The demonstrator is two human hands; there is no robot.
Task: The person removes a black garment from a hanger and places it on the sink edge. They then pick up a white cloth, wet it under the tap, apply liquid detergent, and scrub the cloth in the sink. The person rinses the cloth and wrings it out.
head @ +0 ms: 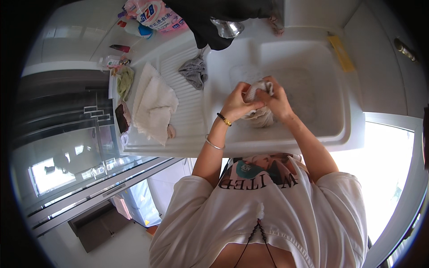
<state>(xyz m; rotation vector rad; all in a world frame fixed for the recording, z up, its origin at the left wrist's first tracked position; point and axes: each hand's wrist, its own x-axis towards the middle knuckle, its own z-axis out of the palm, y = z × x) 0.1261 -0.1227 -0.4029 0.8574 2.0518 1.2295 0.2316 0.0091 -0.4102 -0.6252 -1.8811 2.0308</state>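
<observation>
Over the white laundry sink (335, 117), both hands grip one bunched white cloth (260, 120). My left hand (238, 103) holds it from the left, the thumb pointing inward across the fabric. On the other side my right hand (277, 100) has its fingers curled around the upper part. A greyish patch shows on the fold between the hands, and the lower part of the cloth hangs in a rounded bundle near the basin floor. Parts of the cloth are hidden behind the fingers.
On the ribbed washboard (174, 67) lies a crumpled grey cloth (195, 72). Left of it are a spread white towel (156, 104) and a green cloth (124, 82). A pink detergent pouch (156, 16) stands behind. Dark fabric (234, 8) hangs over the sink's back, near a yellow strip (341, 53).
</observation>
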